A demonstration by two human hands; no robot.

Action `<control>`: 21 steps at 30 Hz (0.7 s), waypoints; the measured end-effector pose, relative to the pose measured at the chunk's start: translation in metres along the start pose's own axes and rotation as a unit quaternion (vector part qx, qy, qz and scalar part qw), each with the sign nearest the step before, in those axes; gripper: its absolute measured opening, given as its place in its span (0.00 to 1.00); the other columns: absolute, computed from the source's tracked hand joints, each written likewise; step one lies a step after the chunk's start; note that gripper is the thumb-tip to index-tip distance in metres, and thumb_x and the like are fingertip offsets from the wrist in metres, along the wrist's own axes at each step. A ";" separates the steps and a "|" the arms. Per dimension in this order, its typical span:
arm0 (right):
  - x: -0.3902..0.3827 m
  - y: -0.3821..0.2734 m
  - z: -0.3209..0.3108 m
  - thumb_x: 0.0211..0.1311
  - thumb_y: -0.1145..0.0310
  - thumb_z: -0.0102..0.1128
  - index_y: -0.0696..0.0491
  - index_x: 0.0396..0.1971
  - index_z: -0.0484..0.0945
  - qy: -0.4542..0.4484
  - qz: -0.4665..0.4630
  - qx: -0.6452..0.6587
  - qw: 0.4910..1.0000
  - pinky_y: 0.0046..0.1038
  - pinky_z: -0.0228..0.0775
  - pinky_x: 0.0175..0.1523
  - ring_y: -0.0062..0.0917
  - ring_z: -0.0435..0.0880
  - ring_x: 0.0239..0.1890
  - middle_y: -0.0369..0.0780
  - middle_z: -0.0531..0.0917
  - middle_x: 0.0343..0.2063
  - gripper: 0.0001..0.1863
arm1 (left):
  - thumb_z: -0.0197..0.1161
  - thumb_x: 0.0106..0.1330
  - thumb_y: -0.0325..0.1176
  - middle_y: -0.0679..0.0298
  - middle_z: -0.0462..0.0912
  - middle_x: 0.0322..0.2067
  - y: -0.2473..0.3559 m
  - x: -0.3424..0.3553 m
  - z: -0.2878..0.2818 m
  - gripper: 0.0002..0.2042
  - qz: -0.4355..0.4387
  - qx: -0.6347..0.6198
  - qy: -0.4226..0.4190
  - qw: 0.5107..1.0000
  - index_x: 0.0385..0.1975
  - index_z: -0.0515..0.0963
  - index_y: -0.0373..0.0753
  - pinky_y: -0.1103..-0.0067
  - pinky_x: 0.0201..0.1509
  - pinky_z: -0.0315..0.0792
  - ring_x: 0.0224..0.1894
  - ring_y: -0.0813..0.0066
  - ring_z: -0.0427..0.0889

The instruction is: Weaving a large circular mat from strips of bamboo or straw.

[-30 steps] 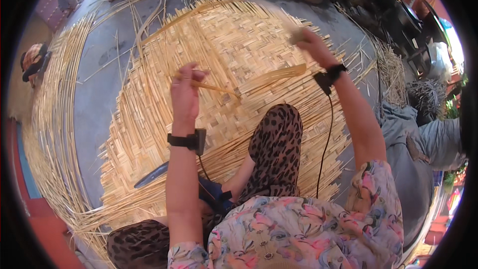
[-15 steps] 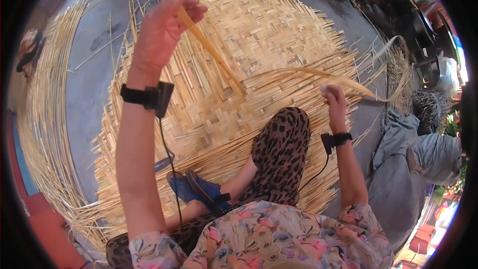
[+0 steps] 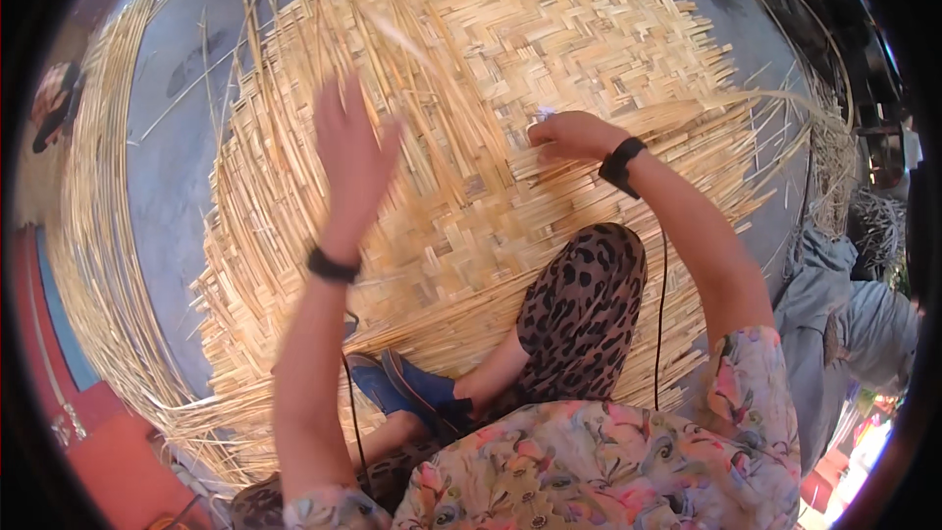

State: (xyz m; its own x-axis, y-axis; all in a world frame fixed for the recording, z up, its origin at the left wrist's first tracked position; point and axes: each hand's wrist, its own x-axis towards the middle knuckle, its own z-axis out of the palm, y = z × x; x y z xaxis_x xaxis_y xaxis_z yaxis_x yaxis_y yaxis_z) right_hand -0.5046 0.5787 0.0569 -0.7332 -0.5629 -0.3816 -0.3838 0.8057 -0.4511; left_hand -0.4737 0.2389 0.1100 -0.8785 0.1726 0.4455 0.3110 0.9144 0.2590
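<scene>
A large mat (image 3: 579, 64) of pale split strips, woven in a zigzag pattern, lies on the floor before me. My left hand (image 3: 355, 157) is over its left part, fingers stretched and thumb apart, slightly blurred, holding nothing. Above the mat's middle, my right hand (image 3: 577, 137) has its fingers curled together near the loose strip ends. What lies between those fingers, if anything, is hidden; something whitish shows at a fingertip. A long pale strip (image 3: 687, 116) runs from beside my right hand toward the mat's right edge.
Long loose strips (image 3: 98, 206) curve along the left floor. More dry strips (image 3: 829, 162) are heaped at the right, close to grey-green cloth (image 3: 819, 304). Thin cables hang from my wristbands. My bent knee (image 3: 589, 275) and blue shoe (image 3: 412, 393) rest on the mat's near part.
My left hand has come down toward me, and the strip that was by its fingers is no longer there. My right hand has moved left and away from me over the mat.
</scene>
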 end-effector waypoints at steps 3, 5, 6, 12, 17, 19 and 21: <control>0.023 -0.013 -0.005 0.56 0.54 0.64 0.51 0.38 0.81 -0.124 -0.001 -0.021 0.992 0.39 0.73 0.45 0.43 0.83 0.41 0.45 0.85 0.35 0.17 | 0.68 0.61 0.45 0.35 0.46 0.71 0.031 -0.136 0.036 0.46 -0.166 -0.037 -0.152 0.974 0.71 0.49 0.27 0.52 0.74 0.48 0.74 0.37 0.46; 0.036 -0.014 0.000 0.57 0.54 0.64 0.51 0.39 0.82 -0.158 0.004 -0.047 0.986 0.39 0.73 0.46 0.43 0.83 0.42 0.45 0.85 0.36 0.17 | 0.68 0.61 0.48 0.35 0.45 0.71 0.051 -0.172 0.052 0.48 -0.215 -0.057 -0.196 0.955 0.71 0.48 0.27 0.51 0.74 0.47 0.74 0.37 0.44; 0.039 -0.011 0.004 0.57 0.54 0.63 0.51 0.41 0.82 -0.190 0.006 -0.075 0.979 0.40 0.73 0.47 0.42 0.83 0.43 0.44 0.85 0.37 0.18 | 0.68 0.60 0.52 0.35 0.45 0.71 0.062 -0.180 0.057 0.50 -0.195 -0.015 -0.225 0.955 0.71 0.47 0.26 0.51 0.74 0.46 0.74 0.37 0.44; 0.014 -0.011 0.043 0.55 0.58 0.61 0.46 0.34 0.84 -0.055 0.041 -0.090 0.994 0.39 0.76 0.46 0.39 0.84 0.44 0.41 0.86 0.39 0.11 | 0.65 0.57 0.60 0.35 0.48 0.71 0.065 -0.188 0.052 0.53 -0.176 0.000 -0.228 0.958 0.71 0.48 0.26 0.53 0.75 0.45 0.75 0.40 0.44; 0.026 -0.026 0.048 0.52 0.59 0.66 0.48 0.43 0.82 0.003 0.092 -0.312 0.946 0.42 0.74 0.44 0.37 0.84 0.45 0.45 0.85 0.38 0.18 | 0.67 0.59 0.52 0.39 0.50 0.71 0.051 -0.211 0.047 0.47 -0.129 -0.031 -0.235 0.963 0.71 0.51 0.29 0.55 0.76 0.42 0.75 0.44 0.46; 0.000 -0.080 0.028 0.50 0.60 0.70 0.48 0.49 0.78 0.098 0.009 -0.277 0.956 0.42 0.74 0.41 0.38 0.83 0.42 0.45 0.84 0.36 0.24 | 0.66 0.62 0.45 0.39 0.49 0.72 0.040 -0.230 0.051 0.41 -0.124 -0.079 -0.194 0.970 0.71 0.54 0.32 0.54 0.76 0.43 0.75 0.44 0.48; -0.035 -0.127 0.042 0.52 0.57 0.69 0.49 0.50 0.74 0.053 -0.009 -0.100 0.994 0.45 0.75 0.41 0.44 0.84 0.40 0.46 0.84 0.33 0.26 | 0.60 0.65 0.30 0.44 0.70 0.61 0.037 -0.245 0.055 0.28 -0.158 -0.189 -0.065 0.967 0.66 0.64 0.37 0.61 0.70 0.61 0.66 0.53 0.68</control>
State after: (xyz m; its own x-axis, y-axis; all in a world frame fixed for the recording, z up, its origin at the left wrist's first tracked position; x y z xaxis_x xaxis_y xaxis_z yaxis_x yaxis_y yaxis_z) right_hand -0.4066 0.4884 0.0936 -0.7761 -0.5632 -0.2835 -0.4931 0.8224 -0.2838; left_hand -0.2664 0.2509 -0.0368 -0.9818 -0.0257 0.1881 0.1091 0.7340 0.6703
